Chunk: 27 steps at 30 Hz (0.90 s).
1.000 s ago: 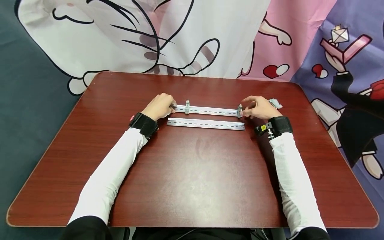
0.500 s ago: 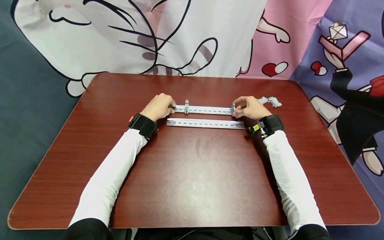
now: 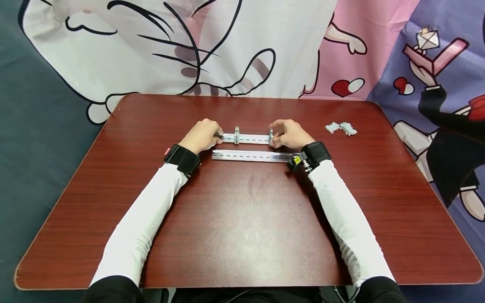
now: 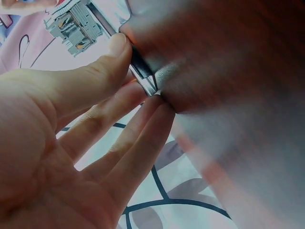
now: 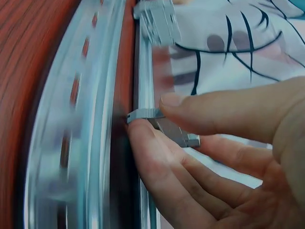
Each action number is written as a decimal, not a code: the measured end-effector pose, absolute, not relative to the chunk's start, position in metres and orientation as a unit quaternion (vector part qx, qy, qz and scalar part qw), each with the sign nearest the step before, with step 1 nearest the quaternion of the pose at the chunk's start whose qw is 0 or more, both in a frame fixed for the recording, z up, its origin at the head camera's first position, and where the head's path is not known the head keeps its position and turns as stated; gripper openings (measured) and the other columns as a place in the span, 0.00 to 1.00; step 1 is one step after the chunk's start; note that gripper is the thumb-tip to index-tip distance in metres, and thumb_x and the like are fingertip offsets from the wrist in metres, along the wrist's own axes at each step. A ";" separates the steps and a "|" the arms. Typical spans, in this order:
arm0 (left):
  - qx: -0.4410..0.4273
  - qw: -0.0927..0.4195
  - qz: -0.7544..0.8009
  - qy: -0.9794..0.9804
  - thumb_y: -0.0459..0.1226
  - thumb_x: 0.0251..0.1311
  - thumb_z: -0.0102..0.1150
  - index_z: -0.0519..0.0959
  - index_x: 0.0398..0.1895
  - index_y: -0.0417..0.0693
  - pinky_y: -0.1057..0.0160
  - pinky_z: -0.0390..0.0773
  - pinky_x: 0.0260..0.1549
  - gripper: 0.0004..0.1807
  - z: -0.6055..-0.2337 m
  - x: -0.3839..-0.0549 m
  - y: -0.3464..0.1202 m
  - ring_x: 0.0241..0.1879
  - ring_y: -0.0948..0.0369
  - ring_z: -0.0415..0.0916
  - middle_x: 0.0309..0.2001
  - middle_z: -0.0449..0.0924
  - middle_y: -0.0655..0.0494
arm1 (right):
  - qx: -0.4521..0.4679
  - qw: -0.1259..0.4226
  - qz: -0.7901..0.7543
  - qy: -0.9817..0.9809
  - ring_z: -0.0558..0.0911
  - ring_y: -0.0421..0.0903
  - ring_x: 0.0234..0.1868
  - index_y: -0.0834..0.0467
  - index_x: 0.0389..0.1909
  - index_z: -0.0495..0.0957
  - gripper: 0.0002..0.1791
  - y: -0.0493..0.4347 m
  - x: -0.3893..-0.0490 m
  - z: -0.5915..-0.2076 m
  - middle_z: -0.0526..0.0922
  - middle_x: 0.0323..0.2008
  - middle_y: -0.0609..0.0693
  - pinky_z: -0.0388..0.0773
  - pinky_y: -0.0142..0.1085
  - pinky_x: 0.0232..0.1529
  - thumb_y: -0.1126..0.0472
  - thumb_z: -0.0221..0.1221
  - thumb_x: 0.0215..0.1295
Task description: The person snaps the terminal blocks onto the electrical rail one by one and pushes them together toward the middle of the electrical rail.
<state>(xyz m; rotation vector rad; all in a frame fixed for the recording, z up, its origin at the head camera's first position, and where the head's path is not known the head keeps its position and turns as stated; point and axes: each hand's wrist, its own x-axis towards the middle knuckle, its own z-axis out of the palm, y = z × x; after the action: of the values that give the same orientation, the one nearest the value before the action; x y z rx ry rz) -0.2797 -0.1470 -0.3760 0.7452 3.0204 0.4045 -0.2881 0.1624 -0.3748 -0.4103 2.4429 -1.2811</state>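
My left hand (image 3: 202,135) grips the left end of the farther slotted metal rail (image 3: 253,139), thumb on one side and fingers on the other. A grey-green rail-mount terminal block (image 3: 236,135) stands upright on that rail near the left hand; it also shows in the left wrist view as a terminal block (image 4: 76,31). Farther right, my right hand (image 3: 291,134) pinches a second terminal block (image 5: 174,131) at the rail between thumb and fingers. The hand hides part of this block and the rail's right portion.
A second slotted rail (image 3: 250,155) lies parallel, nearer on the brown table (image 3: 242,219); the right wrist strap (image 3: 316,153) covers its right end. Two loose terminal blocks (image 3: 341,128) lie at the back right. A printed curtain (image 3: 235,42) hangs behind the table's far edge.
My right hand has moved left along the farther rail with the terminal block, closer to the first block. Both loose blocks at the right are now uncovered. The left hand has stayed in place.
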 end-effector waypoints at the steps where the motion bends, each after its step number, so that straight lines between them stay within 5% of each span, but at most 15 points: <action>1: 0.236 0.003 0.130 0.963 0.33 0.54 0.69 0.88 0.37 0.49 0.53 0.77 0.49 0.07 -0.376 -0.279 -0.147 0.44 0.54 0.80 0.40 0.85 0.53 | -0.147 0.174 -0.450 0.863 0.86 0.51 0.33 0.63 0.62 0.71 0.31 0.157 -0.288 -0.375 0.86 0.35 0.61 0.83 0.41 0.38 0.70 0.67 0.55; 10: 0.228 0.000 0.134 0.964 0.34 0.54 0.70 0.88 0.36 0.49 0.53 0.77 0.49 0.07 -0.377 -0.278 -0.146 0.43 0.53 0.81 0.40 0.86 0.54 | -0.167 0.158 -0.422 0.877 0.86 0.46 0.29 0.63 0.66 0.64 0.38 0.106 -0.293 -0.374 0.86 0.32 0.55 0.82 0.35 0.38 0.70 0.66 0.53; 18: 0.231 -0.002 0.122 0.965 0.34 0.54 0.69 0.88 0.34 0.50 0.53 0.77 0.49 0.05 -0.374 -0.276 -0.147 0.43 0.53 0.81 0.39 0.86 0.54 | -0.164 0.185 -0.444 0.861 0.87 0.48 0.30 0.65 0.58 0.69 0.26 0.080 -0.294 -0.372 0.86 0.33 0.58 0.83 0.39 0.36 0.72 0.62 0.58; 27: 0.235 0.004 0.122 0.964 0.34 0.55 0.69 0.87 0.35 0.49 0.54 0.77 0.47 0.05 -0.373 -0.276 -0.146 0.42 0.54 0.81 0.38 0.85 0.54 | -0.153 0.170 -0.460 0.858 0.87 0.50 0.29 0.63 0.61 0.66 0.35 0.073 -0.294 -0.377 0.85 0.32 0.57 0.84 0.38 0.33 0.67 0.70 0.53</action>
<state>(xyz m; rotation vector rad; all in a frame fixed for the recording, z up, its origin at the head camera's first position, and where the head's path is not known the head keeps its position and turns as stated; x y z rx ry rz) -0.2765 -0.1459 -0.3730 0.7360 3.0220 0.3809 -0.2937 0.0728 -0.3774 -0.4348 2.4378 -1.3069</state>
